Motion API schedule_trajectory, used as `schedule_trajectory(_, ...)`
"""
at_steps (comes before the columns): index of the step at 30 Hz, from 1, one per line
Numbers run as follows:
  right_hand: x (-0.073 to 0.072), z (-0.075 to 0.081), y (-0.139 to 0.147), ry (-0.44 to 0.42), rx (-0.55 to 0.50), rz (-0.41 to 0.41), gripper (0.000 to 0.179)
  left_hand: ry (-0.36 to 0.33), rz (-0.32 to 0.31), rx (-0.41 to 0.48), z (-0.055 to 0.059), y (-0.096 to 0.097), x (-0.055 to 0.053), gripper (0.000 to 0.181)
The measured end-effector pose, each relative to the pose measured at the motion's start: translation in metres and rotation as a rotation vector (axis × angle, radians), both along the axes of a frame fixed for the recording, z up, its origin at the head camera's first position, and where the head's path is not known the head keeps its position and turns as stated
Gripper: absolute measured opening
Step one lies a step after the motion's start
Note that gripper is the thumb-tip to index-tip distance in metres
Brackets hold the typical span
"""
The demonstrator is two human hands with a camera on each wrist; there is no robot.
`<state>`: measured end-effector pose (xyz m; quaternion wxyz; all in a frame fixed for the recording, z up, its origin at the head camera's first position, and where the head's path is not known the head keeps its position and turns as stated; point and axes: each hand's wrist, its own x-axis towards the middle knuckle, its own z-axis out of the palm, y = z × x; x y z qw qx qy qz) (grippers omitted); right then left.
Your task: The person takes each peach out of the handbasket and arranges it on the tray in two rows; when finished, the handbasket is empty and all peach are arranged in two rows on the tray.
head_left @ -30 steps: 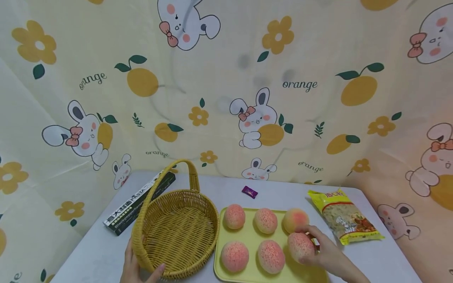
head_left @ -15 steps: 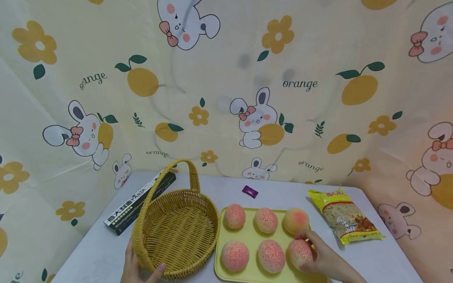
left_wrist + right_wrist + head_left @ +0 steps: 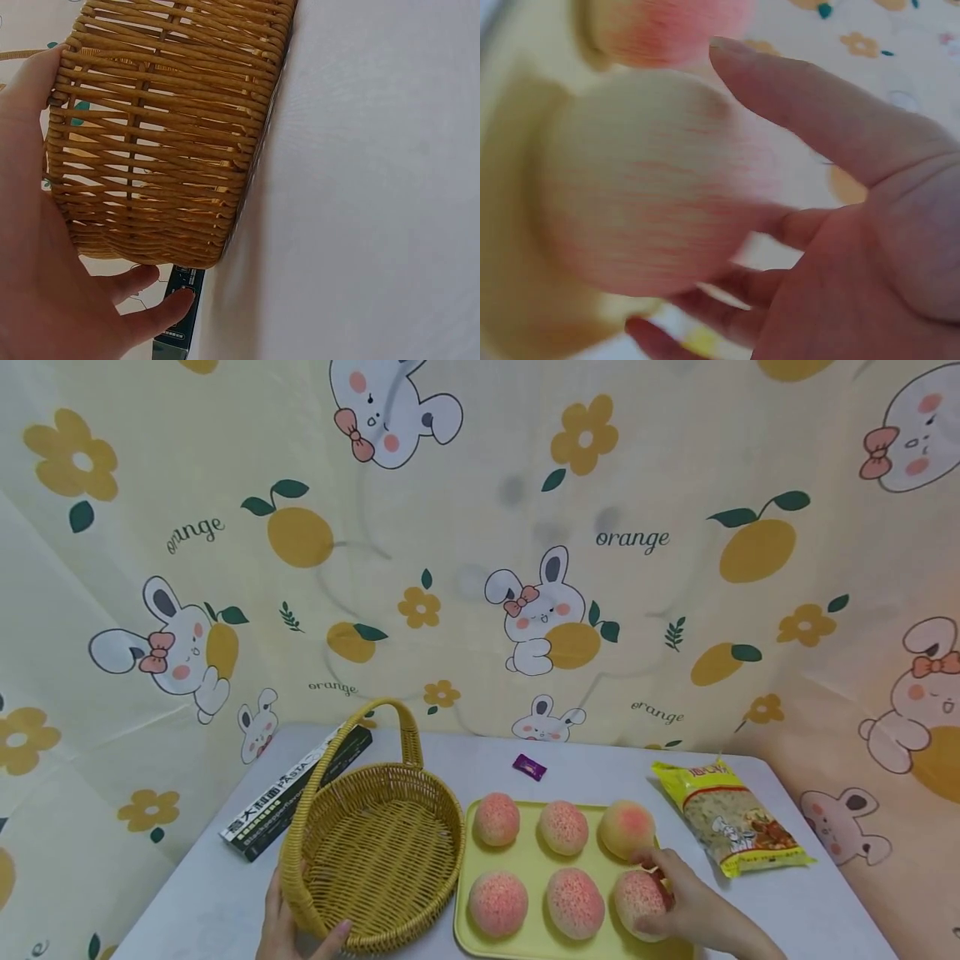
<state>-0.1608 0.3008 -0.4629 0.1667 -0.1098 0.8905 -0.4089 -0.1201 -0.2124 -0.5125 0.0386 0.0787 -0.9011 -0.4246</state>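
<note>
Right hand (image 3: 686,906) is curling its fingers round a round, pink-netted peach (image 3: 640,903) sitting on the yellow-green tray (image 3: 534,864), front right corner. Left hand (image 3: 288,931) is cupping the woven wicker basket (image 3: 378,852), thumb on its rim. White table (image 3: 817,910) is backing onto a rabbit-print cloth (image 3: 480,543).

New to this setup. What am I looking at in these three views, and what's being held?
No machine: a person works bare-handed, wearing three cameras. The wide view is from the head; the close-ups are from each wrist. On the white table stand a wicker basket and a yellow tray bearing six peaches, with a pasta box, a noodle bag and a purple candy beyond. The left hand holds the basket's near wall. The right hand cups the near-right peach, blurred in its wrist view.
</note>
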Motion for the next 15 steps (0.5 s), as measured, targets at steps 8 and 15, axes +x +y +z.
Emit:
schedule_trajectory(8,-0.013,0.03,-0.039,0.419,0.523,-0.177,0.056,0.08,0.046,-0.077,-0.001,0.002,0.002,0.107)
schedule_trajectory(15,-0.024,0.02,-0.081,0.53,0.668,-0.149,0.063,0.139,0.103,-0.356,0.028,0.016,0.007,0.125)
